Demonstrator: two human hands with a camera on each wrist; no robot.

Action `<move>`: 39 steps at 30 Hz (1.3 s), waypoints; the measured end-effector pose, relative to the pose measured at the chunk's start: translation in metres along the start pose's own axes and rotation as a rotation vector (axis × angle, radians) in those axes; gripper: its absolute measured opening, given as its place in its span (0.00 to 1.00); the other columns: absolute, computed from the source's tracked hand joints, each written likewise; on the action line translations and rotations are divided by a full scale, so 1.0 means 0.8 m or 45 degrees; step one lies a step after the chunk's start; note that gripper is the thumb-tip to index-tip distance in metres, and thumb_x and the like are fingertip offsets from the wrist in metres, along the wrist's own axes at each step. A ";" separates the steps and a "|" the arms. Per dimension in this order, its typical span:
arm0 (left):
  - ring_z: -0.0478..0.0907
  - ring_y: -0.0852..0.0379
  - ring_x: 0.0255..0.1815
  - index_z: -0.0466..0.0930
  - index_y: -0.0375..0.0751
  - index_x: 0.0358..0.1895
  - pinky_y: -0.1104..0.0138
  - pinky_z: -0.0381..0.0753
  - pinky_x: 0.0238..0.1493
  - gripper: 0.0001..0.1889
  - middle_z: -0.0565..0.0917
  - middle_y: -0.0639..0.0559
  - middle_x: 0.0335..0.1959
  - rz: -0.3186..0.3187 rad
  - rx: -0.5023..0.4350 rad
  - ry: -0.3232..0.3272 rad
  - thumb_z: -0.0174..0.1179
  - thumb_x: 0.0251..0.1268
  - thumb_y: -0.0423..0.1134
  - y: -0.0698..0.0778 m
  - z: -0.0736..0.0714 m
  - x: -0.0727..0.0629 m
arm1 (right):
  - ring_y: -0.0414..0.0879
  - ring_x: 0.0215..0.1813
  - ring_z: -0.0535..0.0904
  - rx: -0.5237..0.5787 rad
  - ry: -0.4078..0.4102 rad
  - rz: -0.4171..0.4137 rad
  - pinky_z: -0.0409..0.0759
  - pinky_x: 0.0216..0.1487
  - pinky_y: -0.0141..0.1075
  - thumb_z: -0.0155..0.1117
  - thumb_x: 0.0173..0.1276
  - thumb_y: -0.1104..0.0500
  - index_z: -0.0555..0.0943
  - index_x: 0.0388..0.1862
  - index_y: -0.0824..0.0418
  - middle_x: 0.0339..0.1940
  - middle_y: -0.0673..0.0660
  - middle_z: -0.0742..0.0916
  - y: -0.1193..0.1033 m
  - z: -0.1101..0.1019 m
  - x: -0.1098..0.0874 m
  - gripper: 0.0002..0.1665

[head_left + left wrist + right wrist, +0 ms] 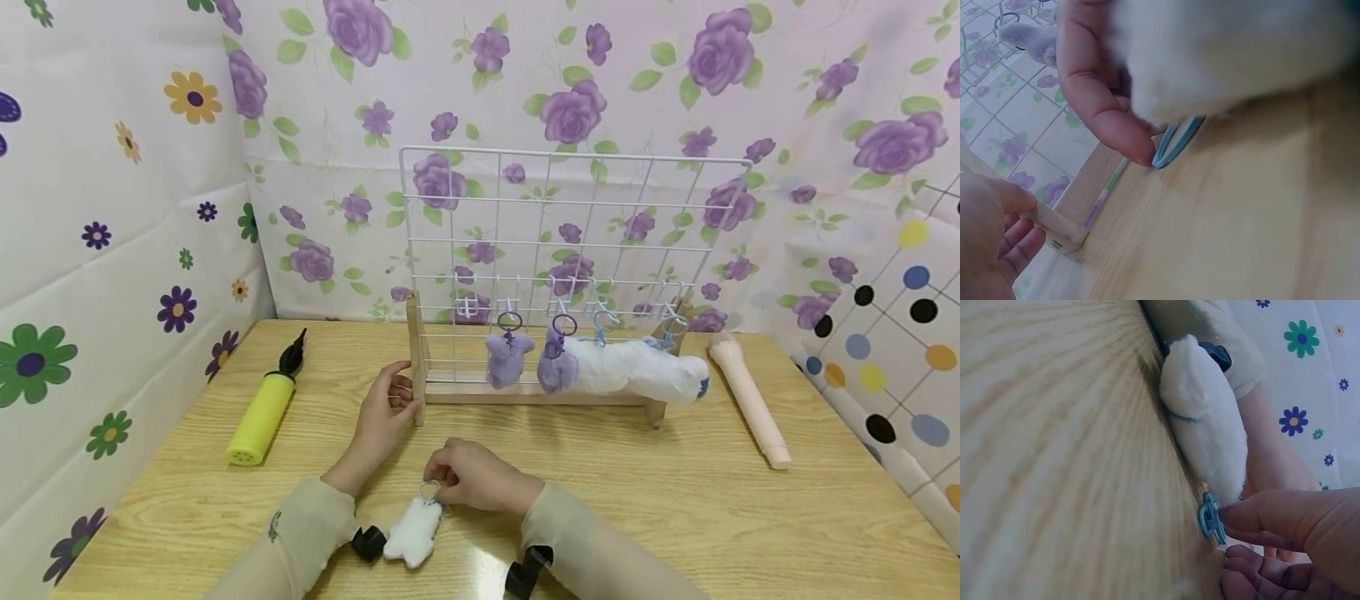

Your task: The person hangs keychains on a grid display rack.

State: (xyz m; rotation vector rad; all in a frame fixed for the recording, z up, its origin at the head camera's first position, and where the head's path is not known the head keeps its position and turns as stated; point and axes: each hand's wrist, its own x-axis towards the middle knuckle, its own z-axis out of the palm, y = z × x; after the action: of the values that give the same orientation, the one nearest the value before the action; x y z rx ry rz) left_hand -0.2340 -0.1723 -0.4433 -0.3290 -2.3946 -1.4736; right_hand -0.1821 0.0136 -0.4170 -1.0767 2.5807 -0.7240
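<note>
A white plush keychain (414,532) lies on the table between my forearms, and its pale blue ring and clasp (1210,519) are at its far end. My right hand (482,475) pinches that ring and clasp between thumb and fingers. At the left wooden post (417,362) of a white wire grid rack, my left hand (384,414) holds the wood, thumb on the near side. Two purple plush keychains (509,360) and white plush keychains (637,367) hang from hooks on the grid; the white ones overlap, so their number is unclear.
A yellow hand pump (262,417) with a black nozzle lies on the left of the wooden table (600,508). A pale pink tube-shaped object (750,404) lies to the right of the rack. An unoccupied white hook (467,307) sits at the grid's left. Flowered cloth surrounds the back and left.
</note>
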 end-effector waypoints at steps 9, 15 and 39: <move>0.76 0.50 0.42 0.64 0.37 0.65 0.74 0.79 0.42 0.31 0.76 0.39 0.45 0.000 -0.008 -0.003 0.63 0.57 0.23 -0.001 0.000 0.001 | 0.31 0.29 0.66 -0.111 0.043 0.027 0.69 0.34 0.21 0.72 0.59 0.56 0.82 0.40 0.55 0.30 0.47 0.78 -0.007 0.005 0.002 0.11; 0.76 0.50 0.42 0.64 0.38 0.65 0.73 0.80 0.42 0.31 0.76 0.39 0.45 -0.002 -0.002 -0.002 0.62 0.58 0.23 -0.001 0.000 0.001 | 0.32 0.30 0.66 -0.182 0.060 0.054 0.68 0.33 0.22 0.73 0.58 0.55 0.81 0.37 0.55 0.29 0.46 0.77 -0.014 0.006 0.004 0.11; 0.76 0.48 0.44 0.63 0.38 0.66 0.71 0.80 0.43 0.32 0.76 0.39 0.46 -0.015 -0.024 -0.005 0.63 0.57 0.23 -0.002 0.000 0.000 | 0.29 0.28 0.72 0.278 0.097 0.058 0.74 0.32 0.21 0.69 0.61 0.60 0.81 0.33 0.58 0.25 0.44 0.81 -0.003 0.009 -0.003 0.05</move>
State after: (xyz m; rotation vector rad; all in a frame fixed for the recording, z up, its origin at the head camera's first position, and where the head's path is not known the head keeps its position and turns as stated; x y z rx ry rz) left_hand -0.2347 -0.1730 -0.4441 -0.3231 -2.3909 -1.5024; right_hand -0.1760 0.0117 -0.4220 -0.9375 2.5056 -1.0260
